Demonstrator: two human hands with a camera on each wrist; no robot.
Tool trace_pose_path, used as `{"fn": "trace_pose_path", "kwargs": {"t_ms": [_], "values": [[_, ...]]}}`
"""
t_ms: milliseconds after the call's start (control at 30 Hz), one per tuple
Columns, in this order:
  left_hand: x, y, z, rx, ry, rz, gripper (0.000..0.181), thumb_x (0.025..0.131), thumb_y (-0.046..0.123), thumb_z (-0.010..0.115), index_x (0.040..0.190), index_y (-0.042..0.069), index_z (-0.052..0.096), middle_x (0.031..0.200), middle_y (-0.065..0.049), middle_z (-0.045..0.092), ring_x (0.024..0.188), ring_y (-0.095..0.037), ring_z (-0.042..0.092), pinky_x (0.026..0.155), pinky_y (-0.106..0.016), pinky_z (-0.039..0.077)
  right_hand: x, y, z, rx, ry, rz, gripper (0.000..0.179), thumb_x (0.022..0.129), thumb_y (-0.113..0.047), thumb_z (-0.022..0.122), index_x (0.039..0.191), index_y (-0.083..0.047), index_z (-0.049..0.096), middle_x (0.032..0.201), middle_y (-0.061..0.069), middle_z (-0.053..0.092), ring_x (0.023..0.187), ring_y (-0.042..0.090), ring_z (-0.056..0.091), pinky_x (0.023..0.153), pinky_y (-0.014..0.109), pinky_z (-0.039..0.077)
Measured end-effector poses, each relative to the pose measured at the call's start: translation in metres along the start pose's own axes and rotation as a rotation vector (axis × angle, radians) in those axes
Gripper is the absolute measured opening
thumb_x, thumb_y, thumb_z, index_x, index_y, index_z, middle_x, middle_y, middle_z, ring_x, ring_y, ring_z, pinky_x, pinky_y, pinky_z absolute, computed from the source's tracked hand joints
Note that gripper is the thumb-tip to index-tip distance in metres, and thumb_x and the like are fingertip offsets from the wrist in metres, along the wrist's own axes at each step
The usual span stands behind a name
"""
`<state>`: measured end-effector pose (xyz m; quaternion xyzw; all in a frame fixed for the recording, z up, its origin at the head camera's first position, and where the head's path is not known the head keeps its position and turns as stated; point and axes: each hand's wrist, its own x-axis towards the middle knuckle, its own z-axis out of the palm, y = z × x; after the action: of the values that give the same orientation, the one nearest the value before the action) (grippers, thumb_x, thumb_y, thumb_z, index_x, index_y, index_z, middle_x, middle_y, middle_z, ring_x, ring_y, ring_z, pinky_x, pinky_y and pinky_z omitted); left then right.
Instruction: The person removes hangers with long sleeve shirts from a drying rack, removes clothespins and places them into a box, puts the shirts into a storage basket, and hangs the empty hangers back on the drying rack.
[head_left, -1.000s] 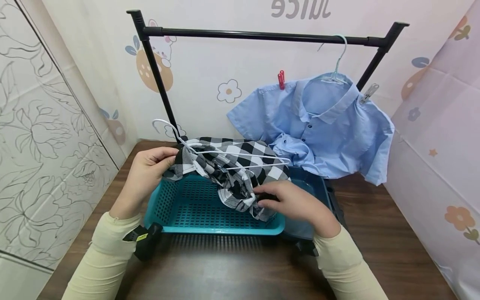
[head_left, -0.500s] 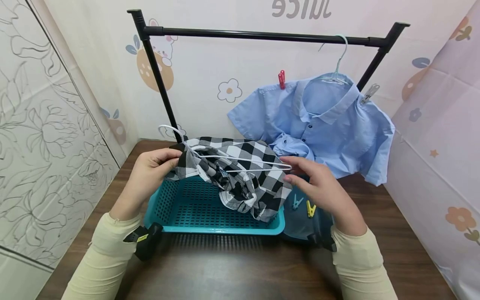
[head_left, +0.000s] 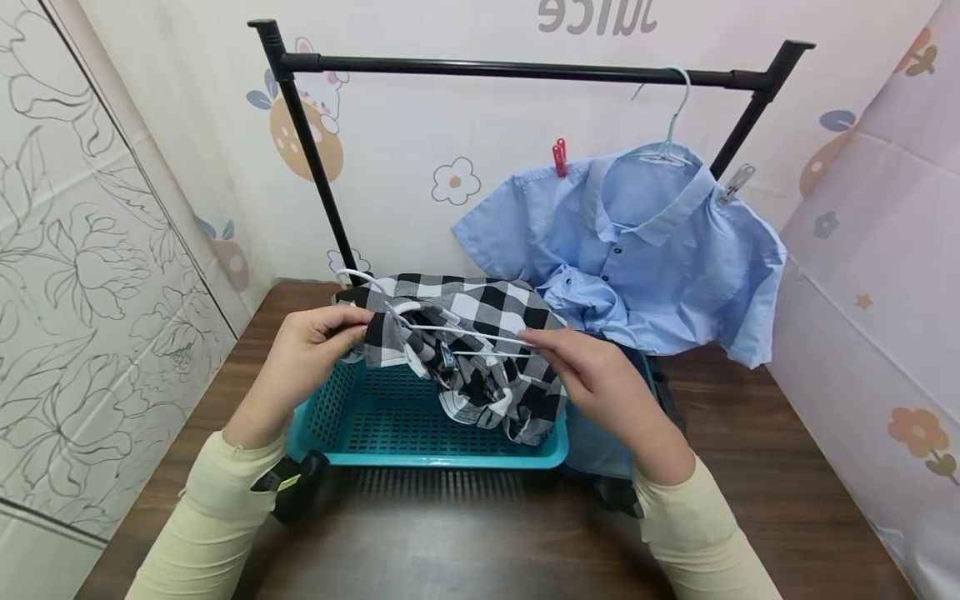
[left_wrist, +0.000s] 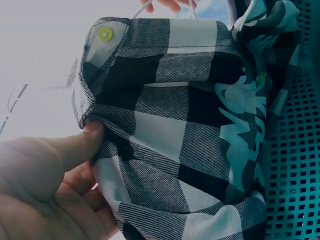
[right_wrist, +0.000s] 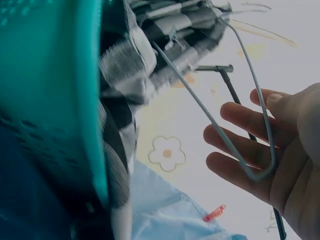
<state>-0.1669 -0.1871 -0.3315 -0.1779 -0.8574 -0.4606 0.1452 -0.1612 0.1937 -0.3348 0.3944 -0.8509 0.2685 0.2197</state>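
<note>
My left hand pinches the edge of a black-and-white checked shirt between thumb and fingers. In the left wrist view the pinched cloth shows a yellow-green button and white lettering. A white wire hanger lies partly inside the shirt, its hook at the upper left. My right hand holds the hanger's free right end, thumb and index finger at the wire, the other fingers extended behind it. Bunched shirt cloth hangs over the right part of a teal basket.
A black rack bar spans the back. From it hangs a light blue shirt on a pale hanger, with a red clothespin and a clear clip at its shoulders. A dark blue container stands right of the basket, partly covered by my right arm.
My right hand left the shirt's lower folds, moved right to the hanger's end, then came back left holding it. The hanger's hook sank and shifted right; my left hand moved slightly right.
</note>
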Motion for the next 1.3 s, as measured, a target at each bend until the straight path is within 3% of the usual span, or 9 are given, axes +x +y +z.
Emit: {"fn": "trace_pose_path", "kwargs": {"t_ms": [200,500,900,1167,1300], "values": [[0.0,0.002,0.004,0.013,-0.005,0.008,0.015,0.096,0.0,0.069,0.108,0.003,0.078,0.11,-0.012,0.076,0.092,-0.011,0.065,0.077,-0.011,0.053,0.001,-0.008,0.013,-0.059,-0.003,0.004,0.04,0.096,-0.002,0.069,0.134,-0.015,0.068,0.119,0.0,0.074,0.082,0.009,0.064,0.071,0.031,0.056],[0.001,0.004,0.005,0.064,-0.021,0.016,0.016,0.095,-0.001,0.07,0.107,0.006,0.078,0.106,-0.008,0.076,0.083,-0.018,0.062,0.068,-0.016,0.052,0.001,-0.011,0.019,-0.088,0.082,0.041,0.028,0.095,0.002,0.069,0.119,-0.01,0.072,0.108,0.002,0.077,0.083,0.013,0.072,0.066,0.032,0.058],[0.003,0.002,0.0,0.107,-0.035,0.023,0.015,0.095,0.007,0.073,0.108,0.011,0.078,0.103,-0.003,0.077,0.086,-0.015,0.066,0.072,-0.018,0.054,0.0,-0.008,0.009,-0.081,0.192,0.041,0.028,0.092,0.008,0.07,0.114,-0.008,0.073,0.103,0.002,0.078,0.081,0.012,0.074,0.06,0.027,0.052],[0.002,0.002,-0.002,0.098,-0.035,0.026,0.014,0.096,0.012,0.073,0.109,0.012,0.078,0.103,-0.002,0.077,0.085,-0.01,0.066,0.072,-0.015,0.051,0.0,-0.004,-0.002,-0.063,0.207,0.059,0.028,0.091,0.011,0.069,0.112,-0.008,0.073,0.097,0.002,0.078,0.078,0.014,0.075,0.065,0.028,0.057],[0.002,0.0,-0.003,0.091,-0.045,0.018,0.015,0.096,0.012,0.073,0.111,0.012,0.078,0.103,-0.003,0.077,0.084,-0.011,0.066,0.071,-0.015,0.051,-0.002,-0.002,-0.006,-0.054,0.206,0.086,0.032,0.092,0.014,0.065,0.113,-0.009,0.073,0.092,0.0,0.077,0.076,0.013,0.073,0.06,0.019,0.049]]}}
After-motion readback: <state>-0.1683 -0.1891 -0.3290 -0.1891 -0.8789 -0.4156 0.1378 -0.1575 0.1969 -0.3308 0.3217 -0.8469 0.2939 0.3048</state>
